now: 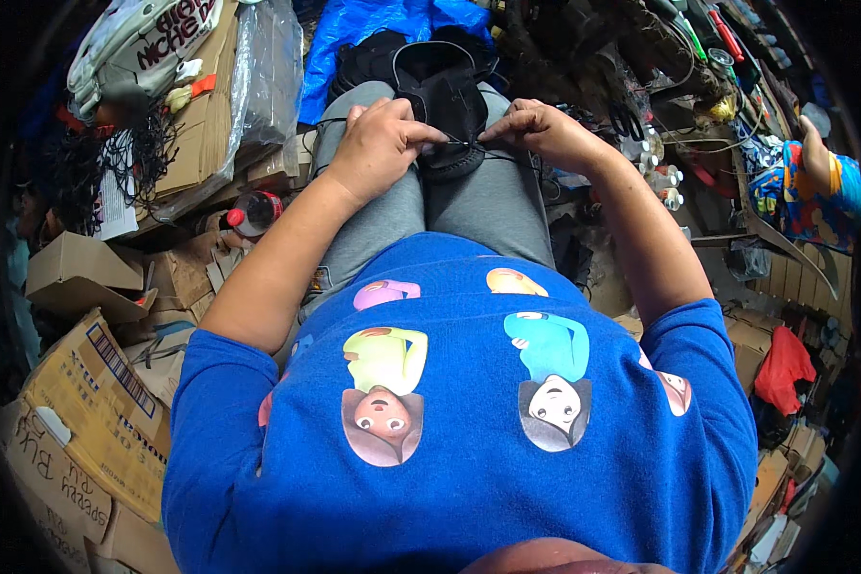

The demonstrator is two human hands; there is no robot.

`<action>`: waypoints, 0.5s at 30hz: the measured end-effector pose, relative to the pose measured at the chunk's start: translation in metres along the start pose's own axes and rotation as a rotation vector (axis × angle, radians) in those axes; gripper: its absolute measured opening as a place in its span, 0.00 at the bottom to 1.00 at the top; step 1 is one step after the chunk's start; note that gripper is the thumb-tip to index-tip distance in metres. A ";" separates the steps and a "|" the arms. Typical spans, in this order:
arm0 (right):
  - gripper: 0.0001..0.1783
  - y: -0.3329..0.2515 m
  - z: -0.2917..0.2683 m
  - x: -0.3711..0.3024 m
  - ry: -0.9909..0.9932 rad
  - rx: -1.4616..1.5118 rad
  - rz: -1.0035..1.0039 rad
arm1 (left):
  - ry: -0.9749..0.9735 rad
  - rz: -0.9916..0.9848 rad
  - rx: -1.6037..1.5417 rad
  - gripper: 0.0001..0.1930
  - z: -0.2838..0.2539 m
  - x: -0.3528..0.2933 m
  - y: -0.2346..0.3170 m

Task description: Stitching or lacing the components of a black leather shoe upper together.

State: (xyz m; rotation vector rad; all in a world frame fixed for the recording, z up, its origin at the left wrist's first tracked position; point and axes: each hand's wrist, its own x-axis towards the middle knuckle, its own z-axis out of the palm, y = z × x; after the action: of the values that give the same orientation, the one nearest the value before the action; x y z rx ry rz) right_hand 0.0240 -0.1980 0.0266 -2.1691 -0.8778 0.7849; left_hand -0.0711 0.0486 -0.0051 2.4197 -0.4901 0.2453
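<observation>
A black shoe (445, 105) rests across my thighs, its opening away from me and a ridged sole edge nearest my body. My left hand (378, 143) is closed in a pinch at the shoe's left side. From the other side my right hand (545, 134) pinches too, its fingertips close to the left ones. A thin dark thread (469, 143) runs between the two pinches, over the near end of the shoe. Whether a needle is held as well is too small to tell.
Cardboard boxes (86, 273) are piled at the left, near a bottle with a red cap (253, 212). Blue plastic sheeting (340, 43) lies beyond my knees. Several small bottles (665, 177) and a red plastic bag (784, 368) are at the right. Another person's arm (815, 158) shows at far right.
</observation>
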 end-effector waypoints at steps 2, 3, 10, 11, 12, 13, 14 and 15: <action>0.17 0.001 0.001 0.000 -0.009 0.015 -0.006 | -0.028 -0.029 0.019 0.14 0.001 0.000 0.001; 0.17 0.002 0.001 0.001 -0.006 0.041 -0.025 | -0.010 -0.012 0.014 0.13 0.002 0.001 0.001; 0.17 0.004 0.000 0.006 -0.085 0.072 -0.059 | -0.103 -0.006 -0.045 0.10 0.001 0.022 0.007; 0.17 0.004 0.001 0.005 -0.058 0.026 -0.066 | -0.124 -0.005 -0.042 0.10 0.000 0.022 0.008; 0.17 0.004 0.003 0.002 -0.020 -0.037 -0.033 | -0.071 0.009 -0.027 0.10 -0.001 0.018 0.011; 0.17 0.004 0.005 -0.001 -0.033 -0.019 -0.072 | -0.019 0.022 -0.013 0.10 -0.001 0.014 0.014; 0.17 0.004 0.008 -0.005 -0.004 0.143 0.004 | -0.070 -0.052 0.035 0.11 -0.001 0.008 0.017; 0.17 0.003 0.012 -0.008 0.011 0.290 0.123 | -0.021 -0.030 0.032 0.11 -0.001 0.005 0.019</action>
State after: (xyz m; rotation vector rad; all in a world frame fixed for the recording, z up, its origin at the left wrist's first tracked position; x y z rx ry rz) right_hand 0.0119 -0.2015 0.0192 -1.9806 -0.5873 0.8997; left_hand -0.0743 0.0339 0.0077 2.4616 -0.4622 0.2163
